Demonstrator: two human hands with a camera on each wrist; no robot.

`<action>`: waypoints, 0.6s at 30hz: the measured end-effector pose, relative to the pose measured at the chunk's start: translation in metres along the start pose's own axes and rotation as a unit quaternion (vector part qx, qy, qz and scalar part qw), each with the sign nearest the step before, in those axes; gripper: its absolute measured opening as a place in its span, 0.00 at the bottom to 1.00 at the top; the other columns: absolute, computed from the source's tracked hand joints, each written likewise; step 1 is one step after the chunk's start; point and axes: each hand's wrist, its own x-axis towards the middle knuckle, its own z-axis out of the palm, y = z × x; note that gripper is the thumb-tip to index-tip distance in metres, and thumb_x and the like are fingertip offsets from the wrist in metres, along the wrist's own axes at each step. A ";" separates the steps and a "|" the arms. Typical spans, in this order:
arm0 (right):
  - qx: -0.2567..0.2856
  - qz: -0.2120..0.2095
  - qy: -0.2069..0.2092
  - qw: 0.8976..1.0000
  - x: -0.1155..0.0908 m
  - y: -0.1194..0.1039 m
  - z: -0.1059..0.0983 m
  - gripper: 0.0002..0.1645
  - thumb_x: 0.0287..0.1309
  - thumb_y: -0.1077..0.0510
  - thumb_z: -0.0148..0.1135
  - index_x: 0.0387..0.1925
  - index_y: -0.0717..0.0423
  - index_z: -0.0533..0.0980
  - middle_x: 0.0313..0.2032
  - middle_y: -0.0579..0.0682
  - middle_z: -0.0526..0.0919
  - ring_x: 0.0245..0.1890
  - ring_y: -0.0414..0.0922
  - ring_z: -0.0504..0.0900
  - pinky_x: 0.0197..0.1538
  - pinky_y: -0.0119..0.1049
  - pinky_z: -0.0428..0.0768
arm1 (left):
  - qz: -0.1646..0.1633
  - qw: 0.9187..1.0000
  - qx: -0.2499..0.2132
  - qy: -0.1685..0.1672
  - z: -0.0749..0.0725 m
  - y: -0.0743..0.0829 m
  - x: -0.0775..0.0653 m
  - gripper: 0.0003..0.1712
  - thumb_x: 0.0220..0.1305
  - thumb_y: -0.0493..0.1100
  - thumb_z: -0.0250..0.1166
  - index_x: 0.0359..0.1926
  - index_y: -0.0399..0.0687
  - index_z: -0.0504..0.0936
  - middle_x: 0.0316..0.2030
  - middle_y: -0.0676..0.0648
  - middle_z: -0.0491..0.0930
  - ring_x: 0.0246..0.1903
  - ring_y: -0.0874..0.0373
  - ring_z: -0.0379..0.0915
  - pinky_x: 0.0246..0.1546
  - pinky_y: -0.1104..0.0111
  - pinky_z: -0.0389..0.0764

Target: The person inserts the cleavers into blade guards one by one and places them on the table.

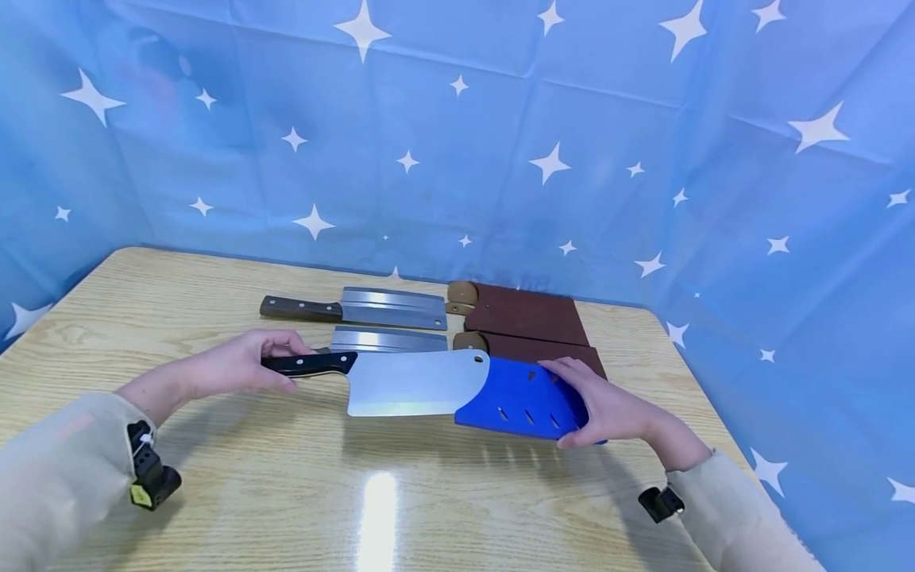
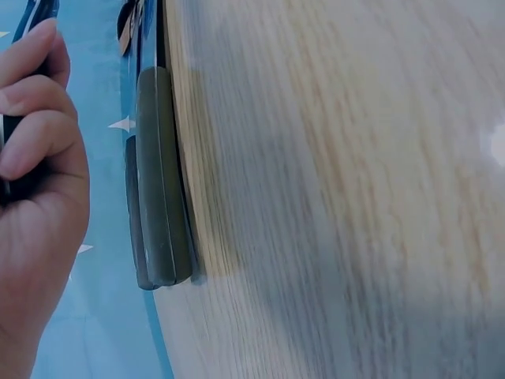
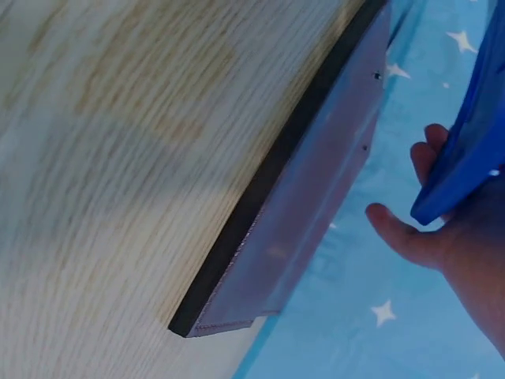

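Observation:
My left hand (image 1: 268, 359) grips the black riveted handle of a large cleaver (image 1: 411, 385), held raised over the table with its broad blade pointing right. In the left wrist view, curled fingers (image 2: 47, 142) wrap the dark handle. My right hand (image 1: 608, 401) holds a blue slotted blade sheath (image 1: 525, 397) by its right end, fingers over the top and thumb below. In the right wrist view, the end of this sheath (image 3: 465, 158) lies between fingers and thumb. The cleaver's curved end, with a small hole, meets the sheath's left end.
Behind, two cleavers lie side by side: the far one (image 1: 393, 307) has a brown handle, while the near one (image 1: 389, 339) is partly hidden. Two brown leather sheaths, far (image 1: 529, 312) and near (image 1: 550, 349), lie to their right. A starry blue curtain (image 1: 457, 183) hangs behind the wooden table (image 1: 286, 492).

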 end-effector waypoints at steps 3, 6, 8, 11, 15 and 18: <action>0.004 -0.006 0.002 1.000 0.001 -0.001 -0.002 0.60 0.32 0.44 0.73 0.68 0.53 0.55 0.60 0.54 0.64 0.57 0.48 0.64 0.49 0.44 0.72 | -0.011 1.000 -0.025 -0.016 -0.002 -0.001 0.000 0.27 0.52 0.39 0.68 0.53 0.37 0.71 0.46 0.37 0.80 0.17 0.67 0.60 0.16 0.74 0.64; 0.006 -0.017 0.000 1.000 0.000 -0.001 -0.004 0.60 0.32 0.44 0.72 0.68 0.53 0.55 0.60 0.53 0.64 0.56 0.47 0.64 0.48 0.42 0.72 | -0.010 0.999 -0.032 -0.025 -0.004 -0.002 0.001 0.26 0.53 0.37 0.67 0.52 0.37 0.70 0.45 0.39 0.81 0.15 0.68 0.57 0.15 0.74 0.63; 0.011 -0.024 -0.006 1.000 -0.001 -0.002 -0.005 0.60 0.32 0.44 0.72 0.68 0.53 0.55 0.60 0.53 0.64 0.56 0.46 0.64 0.48 0.40 0.72 | -0.010 0.999 -0.023 -0.027 -0.005 -0.002 0.000 0.26 0.53 0.37 0.68 0.52 0.38 0.71 0.46 0.39 0.80 0.15 0.68 0.57 0.15 0.74 0.63; 0.014 -0.033 -0.011 0.999 -0.004 -0.003 -0.005 0.60 0.31 0.44 0.72 0.68 0.53 0.55 0.60 0.52 0.63 0.56 0.45 0.63 0.48 0.38 0.72 | -0.012 1.000 0.001 -0.027 -0.006 -0.001 -0.002 0.27 0.52 0.39 0.68 0.54 0.39 0.71 0.51 0.36 0.77 0.14 0.67 0.57 0.15 0.73 0.64; 0.020 -0.039 -0.015 0.999 -0.006 -0.005 -0.005 0.59 0.31 0.45 0.71 0.68 0.54 0.56 0.59 0.51 0.62 0.55 0.41 0.63 0.49 0.35 0.71 | -0.024 0.999 0.004 -0.032 -0.007 -0.001 -0.002 0.29 0.52 0.39 0.68 0.55 0.39 0.70 0.50 0.36 0.77 0.12 0.67 0.53 0.13 0.74 0.61; 0.038 -0.054 -0.035 0.997 -0.005 -0.006 -0.005 0.60 0.32 0.46 0.71 0.68 0.54 0.55 0.60 0.51 0.62 0.55 0.40 0.63 0.49 0.34 0.71 | -0.016 0.999 -0.004 -0.051 -0.008 -0.002 -0.001 0.28 0.51 0.38 0.68 0.54 0.37 0.70 0.42 0.39 0.80 0.13 0.68 0.54 0.13 0.75 0.60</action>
